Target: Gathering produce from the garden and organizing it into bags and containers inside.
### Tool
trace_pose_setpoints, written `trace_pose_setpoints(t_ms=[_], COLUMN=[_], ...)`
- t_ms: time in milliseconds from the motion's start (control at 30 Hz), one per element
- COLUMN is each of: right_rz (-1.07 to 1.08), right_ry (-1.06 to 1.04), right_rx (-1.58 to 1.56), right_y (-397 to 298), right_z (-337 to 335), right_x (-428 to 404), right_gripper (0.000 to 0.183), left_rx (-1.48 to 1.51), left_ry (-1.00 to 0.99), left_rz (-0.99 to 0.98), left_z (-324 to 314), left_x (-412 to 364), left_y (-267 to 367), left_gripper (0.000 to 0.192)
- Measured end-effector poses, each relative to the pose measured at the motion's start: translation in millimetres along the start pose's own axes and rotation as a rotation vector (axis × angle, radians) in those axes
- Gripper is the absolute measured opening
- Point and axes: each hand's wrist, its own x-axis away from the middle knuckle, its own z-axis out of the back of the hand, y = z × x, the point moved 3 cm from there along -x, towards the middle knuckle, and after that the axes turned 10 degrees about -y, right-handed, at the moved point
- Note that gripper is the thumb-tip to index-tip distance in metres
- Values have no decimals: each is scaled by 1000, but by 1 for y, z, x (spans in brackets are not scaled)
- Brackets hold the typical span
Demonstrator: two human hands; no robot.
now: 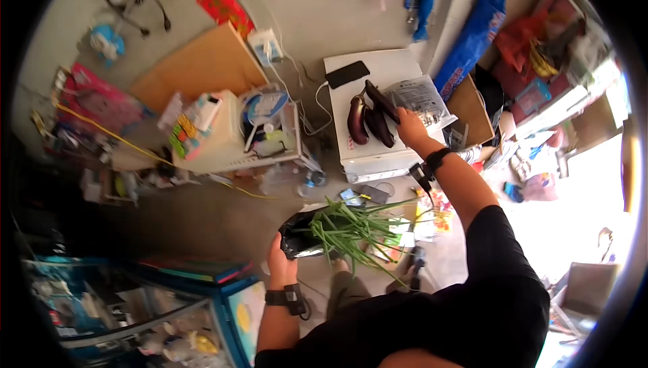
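My left hand (282, 265) grips a black plastic bag (292, 236), held out in front of my body. A bunch of long green scallions (349, 226) sticks out of the bag's mouth towards the right. Over a white box (392, 63), my right hand (412, 129) has its fingers around the lower end of a dark purple eggplant (379, 99). Two more eggplants lie beside it on the box top, one glossy eggplant (358, 121) at the left and another eggplant (377, 126) in the middle, partly covered.
A black phone (348, 74) and a grey-white plastic package (419, 99) also lie on the box. Left of it stands a white basket (297, 140) of small items, with a charging cable between. Packets (428, 216) litter the floor. A blue-framed cabinet (223, 302) stands at lower left.
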Motion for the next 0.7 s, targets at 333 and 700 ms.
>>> trace_pose_setpoints(t_ms=[333,700], right_rz=[-254,114], right_ry=[-45,-511], right_rx=[495,-1379], right_y=[6,-23], right_z=[-28,46], right_x=[-76,50], right_gripper=[33,48], left_rx=[-66,-127], left_ry=[-89,-111], left_rz=[173,95], left_z=[25,-13], left_x=[-36,-17], left_y=[-8,-20], left_gripper=[30,27])
